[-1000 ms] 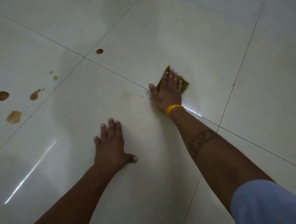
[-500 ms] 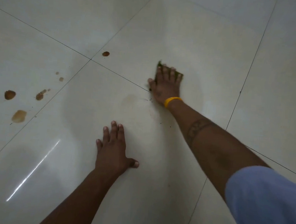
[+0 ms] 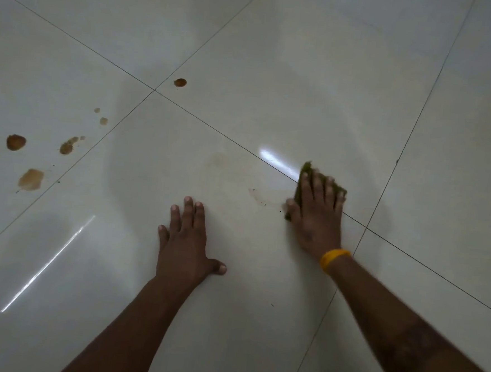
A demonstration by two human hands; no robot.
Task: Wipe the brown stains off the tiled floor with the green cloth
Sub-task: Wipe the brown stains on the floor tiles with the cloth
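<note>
Forearms are seen entering from the lower edge, both bare, reaching onto the pale glossy tiled floor (image 3: 275, 71). Nearest, the left hand (image 3: 186, 247) is laid flat on the tile, palm down, fingers straight and held close together, thumb stuck out to the right; nothing is held by it. A long streak of reflected light is seen on the tile to its left.

Farther out and to the right, the right hand (image 3: 316, 214) is pressed palm down on the green cloth (image 3: 306, 172), its fingers spread and straight over the fabric. A yellow wristband (image 3: 334, 259) is worn at that wrist. Most of the cloth is covered by the hand; green edges are shown beyond the fingertips and beside the thumb. The cloth is laid across a grout line, close to where four tiles meet. The hand is slightly blurred.

Just left of the cloth, a faint reddish smear (image 3: 256, 195) with a few dark specks is seen on the tile, and beyond it a pale yellowish ring (image 3: 220, 159).

On the tile to the far left, well apart from both hands, brown stains are gathered: a light tan patch (image 3: 30, 179), a dark round blot (image 3: 16, 142), a streaky blot (image 3: 68, 145) and two small drops (image 3: 103, 121) above it.

Farthest away, one dark brown spot (image 3: 180, 82) is found just beyond the grout crossing.
</note>
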